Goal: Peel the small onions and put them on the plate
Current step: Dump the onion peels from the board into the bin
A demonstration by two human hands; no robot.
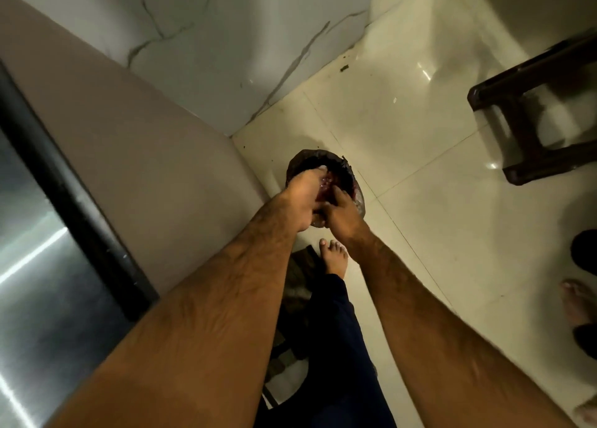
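I look straight down at a small bin lined with a black bag (310,156) standing on the floor by the cabinet corner. Purple onion peel (327,182) shows inside it. My left hand (302,198) hangs over the bin's mouth with its fingers stretched down into the opening. My right hand (344,212) is pressed against it from the right, with its fingers reaching toward the left palm and the peel. Neither hand plainly grips anything. No whole onion and no plate are in view.
A steel counter (35,266) with a black edge runs along the left above a beige cabinet side (135,156). A dark stool (529,111) stands at upper right. My bare foot (336,256) is just behind the bin, and another person's feet (578,301) are at the right edge.
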